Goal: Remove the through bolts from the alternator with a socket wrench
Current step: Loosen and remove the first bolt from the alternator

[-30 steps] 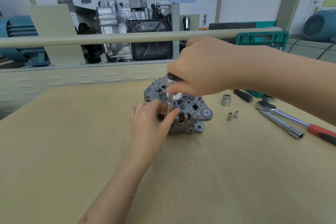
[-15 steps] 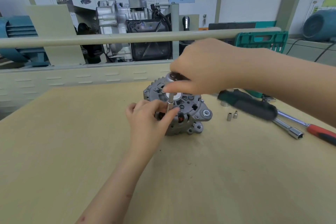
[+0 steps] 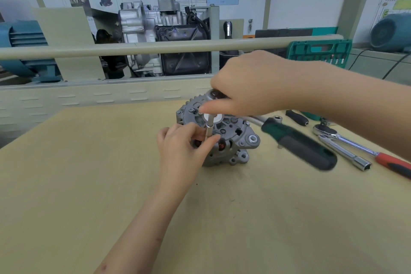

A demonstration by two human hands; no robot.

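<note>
A grey alternator (image 3: 235,140) lies on the wooden bench. A slim socket extension (image 3: 208,131) stands upright on its rear face. My left hand (image 3: 184,151) pinches the lower part of that extension between thumb and fingers. My right hand (image 3: 253,83) grips the head of a socket wrench above the alternator. The wrench's green and black handle (image 3: 298,143) sticks out to the right, blurred. The bolt under the socket is hidden.
To the right lie a second ratchet (image 3: 327,131) with a red handle (image 3: 393,163), a long chrome socket bar (image 3: 347,154), a black handle (image 3: 297,117) and a green tool case (image 3: 320,51). A beige rail (image 3: 133,48) and an engine display stand behind the bench.
The wrench handle has swung from behind my right hand out to the right and towards me. My left hand has stayed on the extension. The small loose sockets are now covered by the handle.
</note>
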